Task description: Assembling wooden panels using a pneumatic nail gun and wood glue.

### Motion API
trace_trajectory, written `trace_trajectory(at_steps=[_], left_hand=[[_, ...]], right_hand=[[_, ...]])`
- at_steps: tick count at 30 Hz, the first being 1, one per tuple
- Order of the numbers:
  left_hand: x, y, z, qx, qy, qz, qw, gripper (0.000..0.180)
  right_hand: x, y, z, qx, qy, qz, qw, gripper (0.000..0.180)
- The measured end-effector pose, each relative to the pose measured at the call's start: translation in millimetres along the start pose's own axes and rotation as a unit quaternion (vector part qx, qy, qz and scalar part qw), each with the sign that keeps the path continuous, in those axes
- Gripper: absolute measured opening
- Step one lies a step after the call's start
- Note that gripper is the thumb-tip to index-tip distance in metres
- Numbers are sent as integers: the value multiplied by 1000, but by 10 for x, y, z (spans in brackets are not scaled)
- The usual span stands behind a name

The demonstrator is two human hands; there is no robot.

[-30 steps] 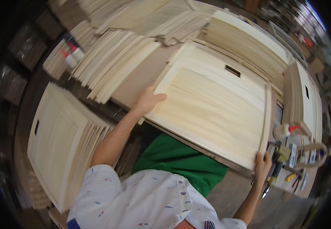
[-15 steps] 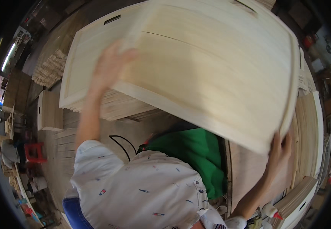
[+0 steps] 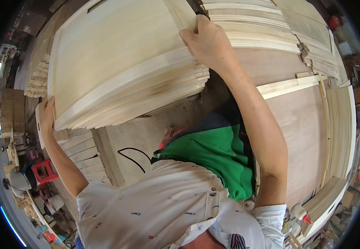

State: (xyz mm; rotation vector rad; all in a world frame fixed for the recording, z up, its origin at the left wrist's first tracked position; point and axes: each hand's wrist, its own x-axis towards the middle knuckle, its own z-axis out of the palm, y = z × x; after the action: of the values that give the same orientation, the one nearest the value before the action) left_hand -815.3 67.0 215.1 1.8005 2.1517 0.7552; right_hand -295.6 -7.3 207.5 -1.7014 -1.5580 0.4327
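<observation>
Panel: a large pale framed wooden panel (image 3: 117, 45), flat with a raised border strip and a small dark slot near its far edge, fills the frame from ten to twelve o'clock, lying on top of a stack.
Stack: under it a pile of like pale wooden panels (image 3: 146, 101), edges fanned out in layers towards five o'clock of the panel.
Left hand: the left hand (image 3: 47, 116) is at nine o'clock, fingers curled round the panel's near-left corner, gripping it.
Right hand: the right hand (image 3: 207, 39) is up at twelve o'clock, clenched over the panel's right edge, thumb side on top, forearm running down to four o'clock.
Worktable: a brown plywood worktable (image 3: 300, 137) spreads at three o'clock, with pale wooden strips (image 3: 288, 86) lying across it just right of the forearm.
More stock: stacked pale wooden slats (image 3: 254, 29) at one o'clock, touching the table's far side.
Small items: a white glue bottle with a red tip (image 3: 300, 212) at five o'clock; a red plastic stool (image 3: 45, 171) at eight o'clock on the floor.
Person: white patterned shirt (image 3: 163, 207) at six o'clock, green apron (image 3: 213, 153) at centre.
</observation>
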Motion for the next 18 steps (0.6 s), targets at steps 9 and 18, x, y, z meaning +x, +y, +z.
trace_trajectory(at_steps=[9,18], left_hand=[[273,-284,-41,118,-20,45,992,60],[-1602,2688,1022,-240,105,443,857,20]], right_hand=[[16,123,221,-346,-9,-139,928,17],[-1180,951,-615,70,151,55,984,35]])
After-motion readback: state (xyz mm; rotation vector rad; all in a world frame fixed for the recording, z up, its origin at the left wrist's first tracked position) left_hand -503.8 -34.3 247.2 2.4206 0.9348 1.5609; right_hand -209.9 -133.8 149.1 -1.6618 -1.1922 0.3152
